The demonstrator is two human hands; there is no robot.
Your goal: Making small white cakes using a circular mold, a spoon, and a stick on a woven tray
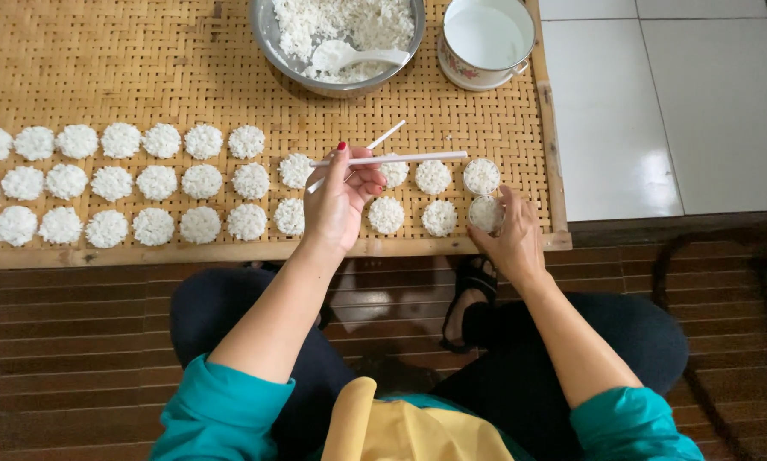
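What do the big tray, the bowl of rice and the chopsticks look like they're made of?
The flat tan woven tray looks like split bamboo or rattan: a basket-weave surface in a plain wooden frame. The round grey bowl seems to be metal, likely steel, with a dull shiny rim. The long white chopsticks in the left hand look like smooth plastic, though I can't be sure.

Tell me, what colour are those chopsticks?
White; the chopsticks in the left hand show plainly in the head view.

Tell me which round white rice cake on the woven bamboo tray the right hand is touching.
The round white rice cake at the bottom row's far right end, by the woven bamboo tray edge; the right hand cups it, the others lie untouched.
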